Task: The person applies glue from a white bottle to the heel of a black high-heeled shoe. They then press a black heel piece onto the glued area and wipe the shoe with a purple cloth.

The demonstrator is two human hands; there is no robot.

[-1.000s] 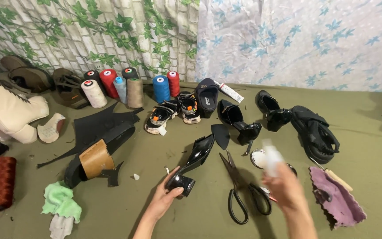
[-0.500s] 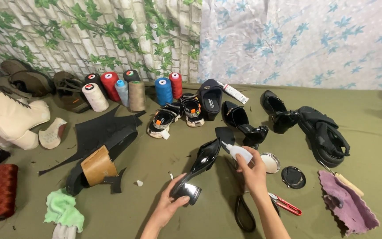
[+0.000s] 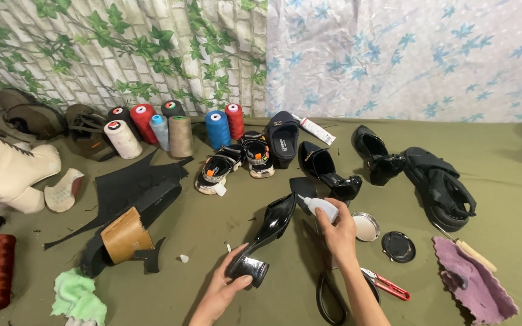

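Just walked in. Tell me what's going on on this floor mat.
A person sits over a green mat strewn with shoes and thread spools. The left hand grips a glossy black heeled shoe by its heel. The right hand holds a small white squeeze bottle, nozzle pointed at the shoe's front. Scissors, red snips and a round tin lie beside the right arm.

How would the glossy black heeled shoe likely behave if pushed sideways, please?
The shoe looks stiff and glossy, so probably slippery. It rests on a narrow heel block that the left hand steadies, so it may tip once released. The right hand holds a small bottle at it.
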